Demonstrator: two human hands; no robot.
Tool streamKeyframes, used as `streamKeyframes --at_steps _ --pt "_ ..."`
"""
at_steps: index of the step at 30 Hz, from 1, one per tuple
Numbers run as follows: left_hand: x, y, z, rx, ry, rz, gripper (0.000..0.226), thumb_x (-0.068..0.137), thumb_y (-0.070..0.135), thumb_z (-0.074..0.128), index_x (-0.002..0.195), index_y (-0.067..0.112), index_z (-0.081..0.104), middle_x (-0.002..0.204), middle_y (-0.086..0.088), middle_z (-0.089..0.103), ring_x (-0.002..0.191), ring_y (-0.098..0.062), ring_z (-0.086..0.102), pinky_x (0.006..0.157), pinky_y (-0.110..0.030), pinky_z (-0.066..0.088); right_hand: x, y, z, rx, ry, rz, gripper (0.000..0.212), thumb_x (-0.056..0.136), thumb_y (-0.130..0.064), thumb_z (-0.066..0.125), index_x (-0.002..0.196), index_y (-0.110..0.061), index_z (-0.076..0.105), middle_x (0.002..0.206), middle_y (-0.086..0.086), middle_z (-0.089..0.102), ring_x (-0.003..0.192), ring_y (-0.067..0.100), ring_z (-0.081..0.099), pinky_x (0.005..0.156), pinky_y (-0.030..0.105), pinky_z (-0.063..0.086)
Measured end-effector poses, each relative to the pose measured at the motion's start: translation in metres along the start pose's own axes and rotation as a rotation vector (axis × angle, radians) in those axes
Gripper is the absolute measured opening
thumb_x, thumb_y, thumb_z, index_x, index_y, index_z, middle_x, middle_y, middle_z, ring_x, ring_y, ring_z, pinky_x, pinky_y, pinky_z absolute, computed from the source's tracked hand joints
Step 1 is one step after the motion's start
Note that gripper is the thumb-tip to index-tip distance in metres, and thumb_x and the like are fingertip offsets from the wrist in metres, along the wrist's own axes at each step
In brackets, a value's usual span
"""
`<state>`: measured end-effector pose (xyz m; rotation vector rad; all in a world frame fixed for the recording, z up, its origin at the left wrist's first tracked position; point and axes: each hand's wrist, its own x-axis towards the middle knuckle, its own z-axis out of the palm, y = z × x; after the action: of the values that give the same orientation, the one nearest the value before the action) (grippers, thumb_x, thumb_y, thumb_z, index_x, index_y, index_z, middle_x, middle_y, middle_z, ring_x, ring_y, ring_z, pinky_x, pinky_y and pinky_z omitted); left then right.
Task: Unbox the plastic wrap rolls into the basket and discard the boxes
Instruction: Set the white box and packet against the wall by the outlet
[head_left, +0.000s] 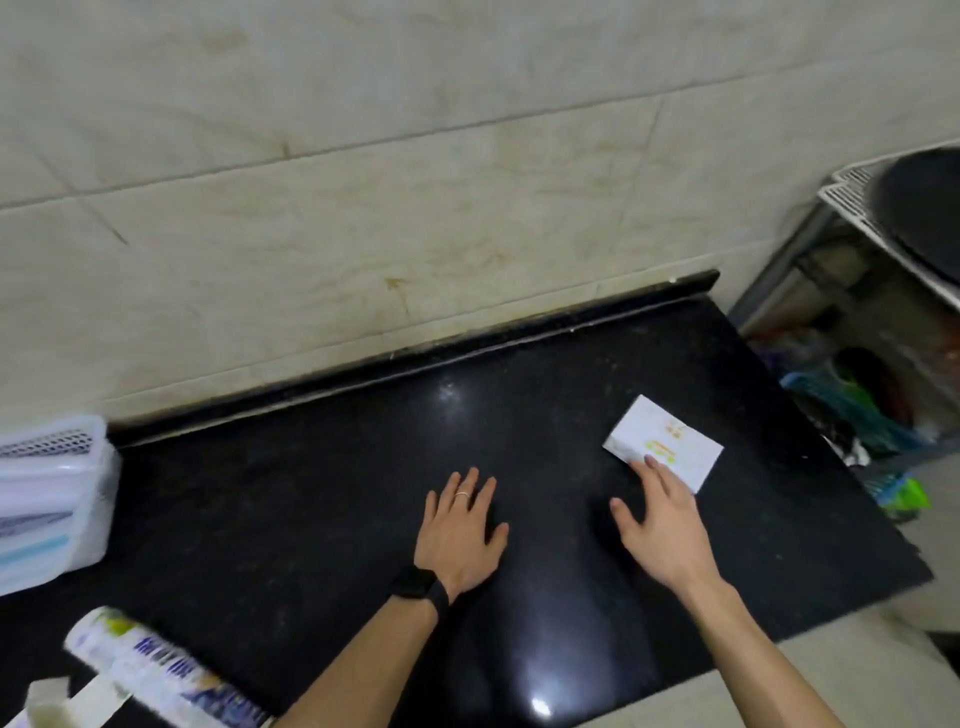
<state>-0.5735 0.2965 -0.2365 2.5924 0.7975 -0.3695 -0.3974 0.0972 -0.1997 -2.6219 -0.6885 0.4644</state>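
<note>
Rolls (52, 499) already fill the basket (78, 431); one box (156, 670) waits near it. Both hands, left (460, 535) and right (660, 525), lie flat and empty on the surface (311, 493).

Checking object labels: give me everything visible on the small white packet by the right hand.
The small white packet is a flat rectangle, looking like paper or thin card, with a blurred orange and green print on its top face. It lies flat on the black countertop, turned at an angle, near the counter's right edge. The right hand is spread open, its fingertips resting on the packet's near edge. Text is unreadable.
</note>
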Motion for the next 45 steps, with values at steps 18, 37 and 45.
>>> streamKeyframes --at_steps 18,37,45 --pt "0.006 -0.005 0.046 0.046 -0.160 0.001 0.067 0.098 0.058 0.030 0.156 0.042 0.001 0.165 0.008 -0.015 0.152 -0.019 -0.012 0.120 -0.056 0.000 0.068 0.054 -0.002 0.040 -0.050 0.177 0.088 0.080 -0.026 0.078 0.149 -0.019 0.025 0.145 0.024 0.028 0.131 0.045 0.028 0.113 0.047 0.026" --pt "-0.329 -0.270 -0.015 -0.214 0.388 -0.779 0.061 0.098 0.046 0.044 0.155 0.032 0.027 0.164 0.003 0.021 0.152 -0.018 0.012 0.122 -0.042 0.015 -0.172 -0.302 0.169 0.256 -0.636 -0.665 0.074 0.083 -0.039 0.068 0.144 -0.046 0.027 0.140 -0.007 0.027 0.132 0.018 0.028 0.105 0.030 0.030" --pt "-0.475 -0.420 0.019 -0.350 0.423 -1.072 0.061 0.099 0.049 0.040 0.156 0.032 0.022 0.165 0.005 0.017 0.152 -0.017 0.008 0.121 -0.047 0.011 -0.296 -0.450 0.273 0.084 -0.731 -0.943 0.075 0.088 -0.039 0.067 0.149 -0.043 0.023 0.143 -0.002 0.032 0.134 0.020 0.026 0.116 0.039 0.026"
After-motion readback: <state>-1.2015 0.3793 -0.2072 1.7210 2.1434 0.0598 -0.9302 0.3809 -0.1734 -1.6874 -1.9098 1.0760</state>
